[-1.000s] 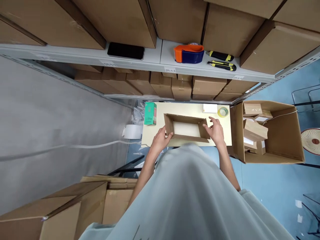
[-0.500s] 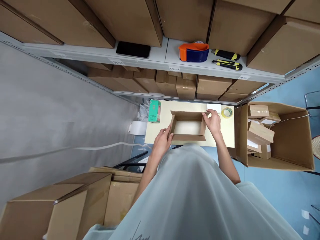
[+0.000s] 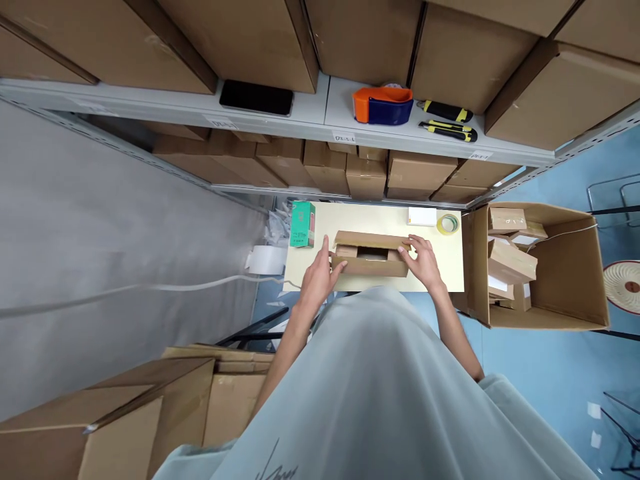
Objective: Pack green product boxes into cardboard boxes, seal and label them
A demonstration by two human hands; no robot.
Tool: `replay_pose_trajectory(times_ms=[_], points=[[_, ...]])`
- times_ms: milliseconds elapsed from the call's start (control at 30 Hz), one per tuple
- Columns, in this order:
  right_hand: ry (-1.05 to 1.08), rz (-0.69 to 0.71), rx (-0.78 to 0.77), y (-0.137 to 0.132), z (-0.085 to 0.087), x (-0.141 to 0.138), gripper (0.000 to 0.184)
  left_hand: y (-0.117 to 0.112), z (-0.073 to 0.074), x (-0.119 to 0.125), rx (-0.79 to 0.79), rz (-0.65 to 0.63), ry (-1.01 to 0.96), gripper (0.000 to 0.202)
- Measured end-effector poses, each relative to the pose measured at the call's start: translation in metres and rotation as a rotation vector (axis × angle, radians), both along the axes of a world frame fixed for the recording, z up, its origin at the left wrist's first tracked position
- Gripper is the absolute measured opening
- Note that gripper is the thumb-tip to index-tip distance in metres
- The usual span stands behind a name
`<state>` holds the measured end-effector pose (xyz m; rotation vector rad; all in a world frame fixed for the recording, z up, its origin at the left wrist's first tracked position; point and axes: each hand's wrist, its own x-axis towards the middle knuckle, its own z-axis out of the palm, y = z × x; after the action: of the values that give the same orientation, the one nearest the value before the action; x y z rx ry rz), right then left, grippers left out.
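Note:
A small brown cardboard box [image 3: 373, 268] lies on the pale yellow tabletop in front of me. Its short end flaps are folded inward, leaving a dark gap in the middle, and the two long flaps lean over them partway. My left hand [image 3: 320, 273] is at the left end, thumb on the near flap and index finger stretched along the side. At the right end, my right hand [image 3: 423, 263] grips the far flap's corner between thumb and fingers. Behind the box are a green box [image 3: 303, 225], a white box [image 3: 421, 216] and a roll of clear tape [image 3: 448, 224].
To the right stands a large open carton [image 3: 565, 310] with several small boxes inside. Above the table, a shelf [image 3: 310, 120] bears cartons, a phone [image 3: 256, 98], a tape dispenser [image 3: 383, 105] and two utility knives [image 3: 447, 120]. Folded cardboard [image 3: 235, 400] stands at lower left.
The box was open with its inside showing; now its end flaps are folded in and the long flaps tilt inward. Both hands have shifted slightly along its ends.

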<state>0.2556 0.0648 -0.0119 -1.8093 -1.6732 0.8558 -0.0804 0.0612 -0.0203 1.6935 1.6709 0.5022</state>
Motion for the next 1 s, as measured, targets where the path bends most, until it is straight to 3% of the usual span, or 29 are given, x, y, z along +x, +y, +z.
replay_pose_trajectory(times_ms=[167,300,400,467,600,767,867,1000], points=[[0.014,-0.047,-0.072,-0.012,-0.019,0.000,0.052,0.010,-0.013,0.005,-0.018,-0.055,0.133,0.059],[0.166,-0.130,-0.138,-0.012,-0.033,-0.012,0.053,0.016,-0.031,0.015,0.045,-0.006,0.004,0.047],[0.113,-0.155,-0.120,-0.010,-0.035,-0.020,0.051,0.023,-0.047,0.023,0.043,0.077,-0.079,0.040],[0.055,-0.167,-0.111,-0.010,-0.035,-0.024,0.050,0.030,-0.060,0.029,0.027,0.156,-0.144,0.044],[-0.024,-0.176,-0.122,-0.015,-0.031,-0.034,0.051,0.048,-0.086,0.028,-0.006,0.268,-0.368,0.072],[-0.046,-0.113,-0.075,-0.019,-0.021,-0.062,0.048,0.077,-0.104,-0.005,-0.064,0.171,-0.534,0.084],[-0.087,-0.083,-0.044,-0.019,-0.017,-0.076,0.048,0.087,-0.110,-0.023,-0.136,0.180,-0.567,0.087],[-0.124,-0.091,-0.092,-0.025,-0.022,-0.070,0.048,0.077,-0.121,-0.009,-0.200,0.189,-0.589,0.082]])
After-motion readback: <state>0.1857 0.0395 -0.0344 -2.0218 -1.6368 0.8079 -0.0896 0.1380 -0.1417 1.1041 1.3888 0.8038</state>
